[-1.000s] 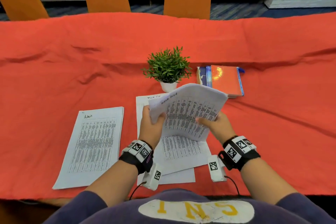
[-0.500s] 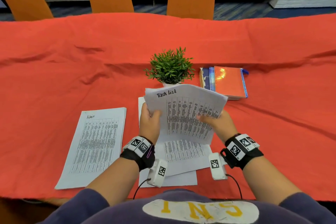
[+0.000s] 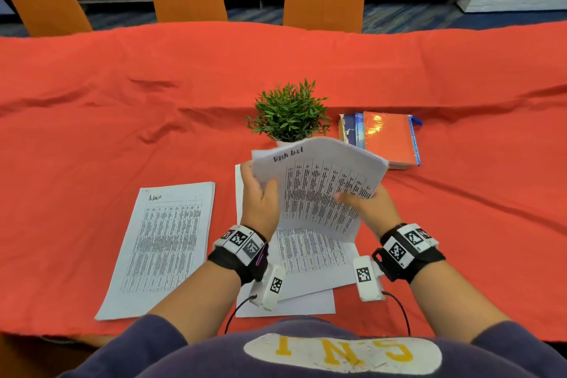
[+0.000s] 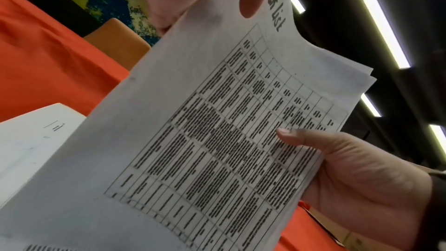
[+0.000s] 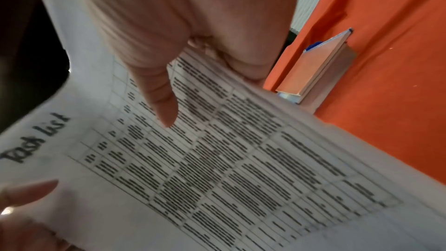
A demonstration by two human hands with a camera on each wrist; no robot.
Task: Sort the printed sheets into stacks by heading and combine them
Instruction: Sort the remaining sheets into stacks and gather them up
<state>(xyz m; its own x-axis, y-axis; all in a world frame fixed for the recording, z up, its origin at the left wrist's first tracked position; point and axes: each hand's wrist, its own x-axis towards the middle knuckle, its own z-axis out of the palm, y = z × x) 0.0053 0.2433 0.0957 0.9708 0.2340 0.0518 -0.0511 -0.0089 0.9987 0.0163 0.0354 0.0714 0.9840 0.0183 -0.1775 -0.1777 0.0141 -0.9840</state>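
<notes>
Since half a second ago, the held sheets (image 3: 319,190) have tilted, their top edge curling toward the person, with the left hand (image 3: 260,193) now gripping higher at their left edge. That hand's thumb and fingers pinch the "Task list" page; the right hand (image 3: 368,209) pinches the bundle's right edge, thumb (image 4: 292,136) on top. Below them a loose pile (image 3: 310,258) lies at the tabletop's near edge, with the "Admin" stack (image 3: 162,248) to its left. A potted plant (image 3: 288,113) and books (image 3: 386,138) sit mid-table.
</notes>
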